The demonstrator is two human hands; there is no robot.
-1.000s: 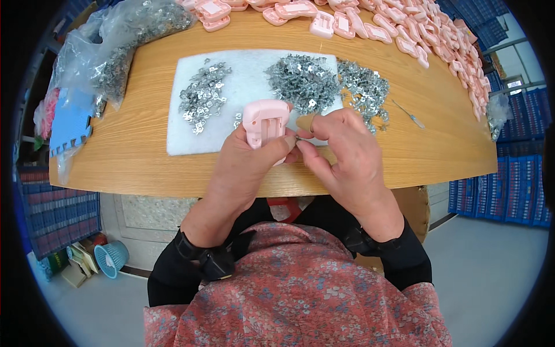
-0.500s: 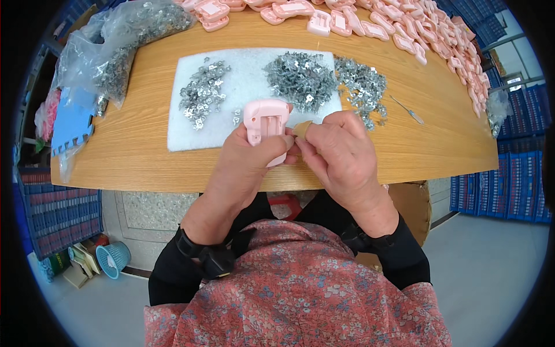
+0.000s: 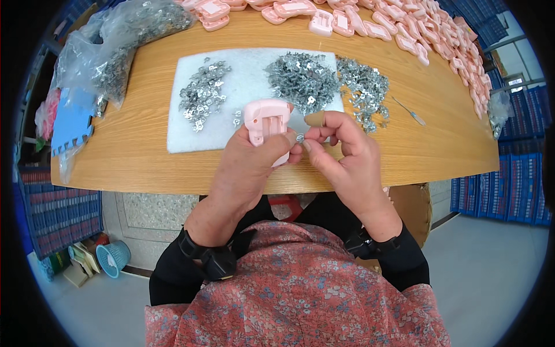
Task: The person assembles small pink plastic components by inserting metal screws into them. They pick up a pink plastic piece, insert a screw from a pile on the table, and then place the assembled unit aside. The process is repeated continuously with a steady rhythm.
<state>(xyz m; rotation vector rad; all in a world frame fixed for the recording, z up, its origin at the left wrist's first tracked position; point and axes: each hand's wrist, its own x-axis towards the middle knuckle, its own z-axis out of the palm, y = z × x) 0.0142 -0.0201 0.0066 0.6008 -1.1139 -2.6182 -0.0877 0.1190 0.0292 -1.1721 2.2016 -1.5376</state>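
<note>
Left hand (image 3: 240, 165) has a firm grip on a pink casing (image 3: 266, 111), thumb across its lower front, fingers round the far side. Casing is over the near edge of a white foam mat (image 3: 248, 72), long side running away from the person, slotted compartment facing the camera. Round corner end points to the far side.

Right hand (image 3: 352, 159) is just beside the casing's right edge. Its grip is nearly closed at thumb and fingertips, index finger with a tan finger cover (image 3: 314, 119) raised apart above. Small metal piece (image 3: 300, 137) sits between left thumb tip and right fingertips; too small to say for sure which hand bears it.

Mat lies on a wood-grain surface (image 3: 139, 127). On the mat: loose heap of flat metal clips (image 3: 202, 92) at left, denser heap of darker metal parts (image 3: 303, 81) at right. Another heap of metal pieces (image 3: 364, 89) lies just off the mat's right edge. Further right, a thin screwdriver (image 3: 415, 117), handle toward the person.

Many pink casings (image 3: 413, 29) piled along the far and right edge. Far left, clear plastic bag (image 3: 87, 61) with metal parts inside, blue foam piece (image 3: 72, 121) near it. Blue basket (image 3: 113, 257) on the floor, lower left. Blue racks (image 3: 509, 188) at right.
</note>
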